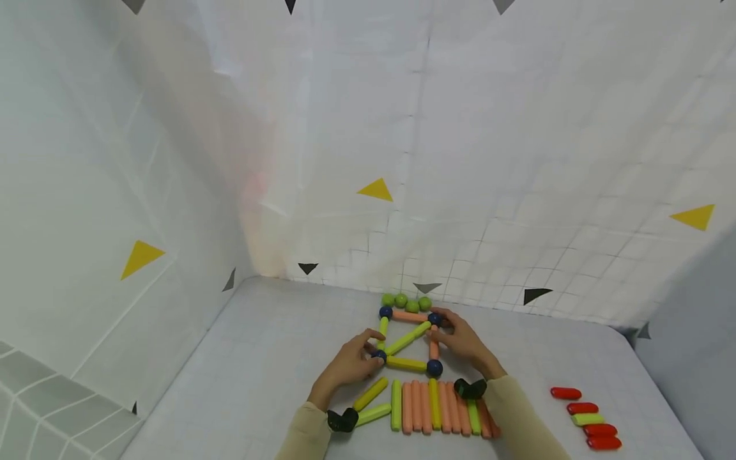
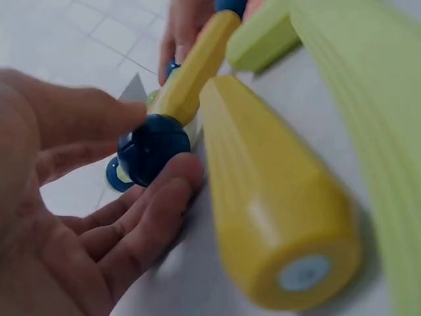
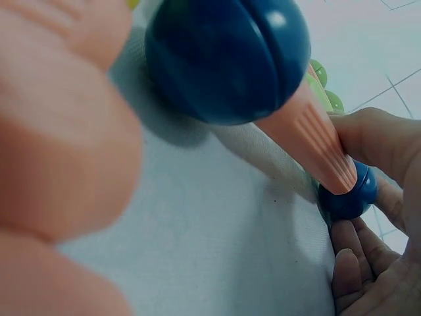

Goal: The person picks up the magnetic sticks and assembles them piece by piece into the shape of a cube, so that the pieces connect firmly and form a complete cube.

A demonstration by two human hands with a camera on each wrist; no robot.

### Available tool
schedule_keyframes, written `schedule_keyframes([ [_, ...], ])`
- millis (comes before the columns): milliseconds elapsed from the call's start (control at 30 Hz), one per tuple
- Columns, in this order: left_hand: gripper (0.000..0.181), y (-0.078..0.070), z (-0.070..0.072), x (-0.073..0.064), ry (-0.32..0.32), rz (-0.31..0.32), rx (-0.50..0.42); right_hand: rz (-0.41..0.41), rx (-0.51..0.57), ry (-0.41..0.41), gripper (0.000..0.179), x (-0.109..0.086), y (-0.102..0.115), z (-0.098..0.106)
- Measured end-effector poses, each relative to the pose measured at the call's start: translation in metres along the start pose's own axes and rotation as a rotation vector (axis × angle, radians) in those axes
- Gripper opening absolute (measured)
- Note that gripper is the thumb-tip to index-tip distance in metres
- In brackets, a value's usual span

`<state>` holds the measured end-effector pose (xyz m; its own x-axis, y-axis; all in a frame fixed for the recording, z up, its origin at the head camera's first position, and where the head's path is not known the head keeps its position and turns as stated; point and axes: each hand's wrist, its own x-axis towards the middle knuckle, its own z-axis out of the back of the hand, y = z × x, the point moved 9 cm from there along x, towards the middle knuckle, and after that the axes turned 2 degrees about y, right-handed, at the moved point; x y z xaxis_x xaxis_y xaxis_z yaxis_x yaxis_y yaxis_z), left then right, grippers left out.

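Note:
A square frame of magnetic rods and dark blue balls lies on the table, with a light green rod [image 1: 409, 338] running diagonally across it. At its near left corner my left hand [image 1: 353, 359] grips a blue ball [image 2: 152, 150] between thumb and fingers; a yellow rod [image 2: 191, 76] extends from that ball. My right hand [image 1: 462, 337] holds the far right corner ball [image 3: 348, 196], its thumb by the end of an orange rod [image 3: 312, 141] and its fingers around the ball's far side. The near right ball [image 1: 434, 368] joins the yellow and orange sides.
Several green balls [image 1: 412, 306] sit just beyond the frame, near the wall. Close to me lies a row of orange rods [image 1: 416, 407] with some yellow and green ones. Two loose rods, one yellow [image 1: 370, 393], lie by my left wrist. Short red rods [image 1: 600, 430] lie at right.

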<state>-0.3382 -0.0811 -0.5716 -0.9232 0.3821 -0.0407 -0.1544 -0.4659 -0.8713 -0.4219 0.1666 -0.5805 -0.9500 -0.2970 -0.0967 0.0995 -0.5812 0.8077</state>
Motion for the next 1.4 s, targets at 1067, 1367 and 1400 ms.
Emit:
schedule_keyframes([
  [1067,0.023,0.024,0.016,-0.007,-0.011,0.015,-0.196,0.562,-0.537,0.233,0.042,-0.098,0.135,-0.144],
  [1367,0.023,0.022,0.015,-0.008,-0.048,-0.021,-0.172,0.518,-0.539,0.268,0.034,-0.092,0.131,-0.146],
  [1400,0.023,0.023,0.014,-0.008,-0.051,-0.019,-0.17,0.514,-0.531,0.272,0.032,-0.092,0.131,-0.146],
])
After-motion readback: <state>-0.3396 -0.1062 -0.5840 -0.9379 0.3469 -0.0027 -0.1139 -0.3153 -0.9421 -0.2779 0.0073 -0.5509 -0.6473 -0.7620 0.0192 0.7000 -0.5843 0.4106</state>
